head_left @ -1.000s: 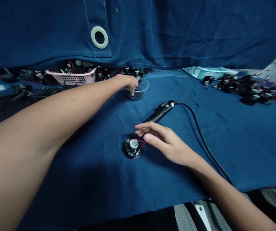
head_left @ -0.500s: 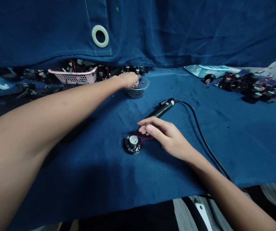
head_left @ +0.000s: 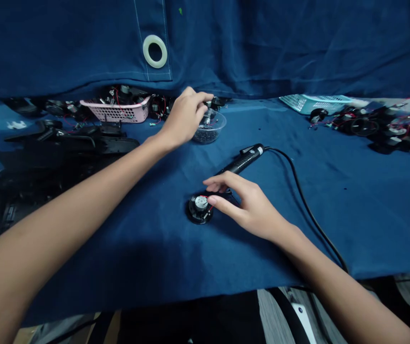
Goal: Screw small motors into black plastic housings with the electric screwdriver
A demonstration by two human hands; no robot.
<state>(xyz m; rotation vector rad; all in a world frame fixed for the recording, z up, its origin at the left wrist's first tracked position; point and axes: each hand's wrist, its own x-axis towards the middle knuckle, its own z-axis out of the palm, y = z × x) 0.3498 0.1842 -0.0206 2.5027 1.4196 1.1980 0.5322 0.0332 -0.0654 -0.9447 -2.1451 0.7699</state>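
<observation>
My left hand [head_left: 186, 114] is above the left rim of a clear plastic bowl [head_left: 220, 129] of small dark pieces. Its fingers are bent together in a pinch, and whatever is between the fingertips is too small to make out. A silvery thing shows inside the bowl under the fingers. My right hand [head_left: 249, 203] hovers open, thumb and fingers apart, beside a round black part with a silver motor [head_left: 201, 203] and red wires. Behind that hand lies a black corded electric screwdriver [head_left: 242, 160], partly hidden by the fingers.
A pink basket [head_left: 119, 112] of motor parts stands at back left, with black plastic parts [head_left: 83, 143] before it. A turquoise basket [head_left: 307, 104] and a heap of wired motors [head_left: 383, 126] are at back right. A blue curtain [head_left: 226, 48] hangs behind; a black cord [head_left: 301, 196] runs right.
My left hand has drawn up and back from inside the bowl toward its left rim. My right hand's thumb has moved closer to the round motor part. The view has shifted slightly.
</observation>
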